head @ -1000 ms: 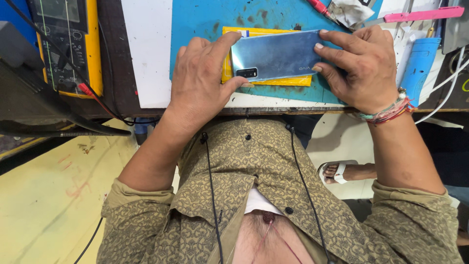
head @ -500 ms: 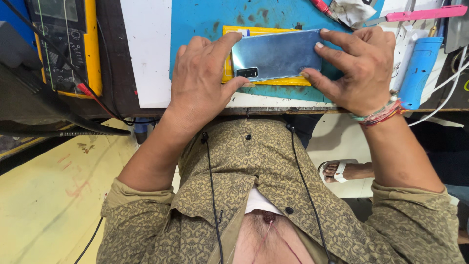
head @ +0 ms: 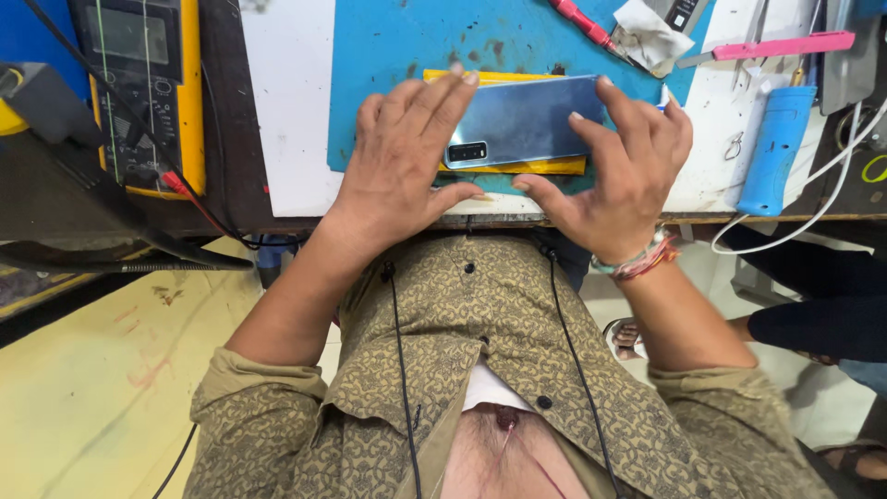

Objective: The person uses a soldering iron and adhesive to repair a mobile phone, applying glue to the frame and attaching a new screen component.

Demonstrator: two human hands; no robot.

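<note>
A blue-grey smartphone (head: 527, 120) lies back side up on a yellow pad (head: 545, 166), which rests on a blue work mat (head: 397, 46). My left hand (head: 402, 162) covers the phone's left end, fingers spread over its edge and thumb along the near side by the camera block. My right hand (head: 619, 171) presses on the phone's right end with fingers over the top and thumb on the near edge. A thread band is on the right wrist.
A yellow multimeter (head: 139, 83) with red and black leads stands at the left. A light blue tool (head: 776, 152) with a white cable, a pink-handled tool (head: 785, 44), a red screwdriver (head: 582, 20) and a crumpled cloth (head: 651, 35) lie at the back right. Another person's foot (head: 628, 337) shows below the bench.
My right hand has slid left along the phone and now covers more of its right end. The left hand has stayed in place.
</note>
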